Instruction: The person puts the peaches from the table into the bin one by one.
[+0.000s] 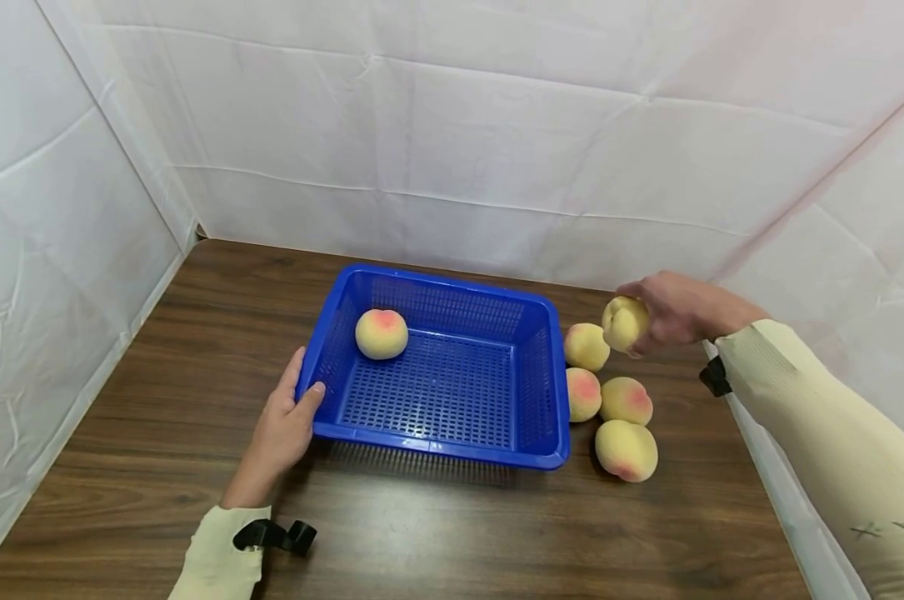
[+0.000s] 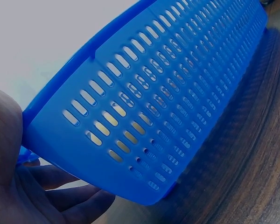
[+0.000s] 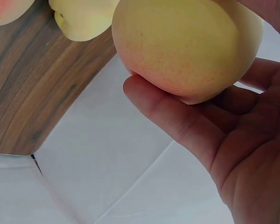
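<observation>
A blue perforated plastic basket sits on the table with one peach in its far left corner. My left hand grips the basket's left rim, thumb on top; the left wrist view shows fingers under the basket's edge. Above the table on the right, my right hand holds a peach, seen large in the right wrist view with fingers around its underside. Below it lie other peaches: one at the back, one against the basket, and two nearer the front.
The brown wooden table is bordered by white sheeting at the back and both sides. Black straps with small devices are on both wrists.
</observation>
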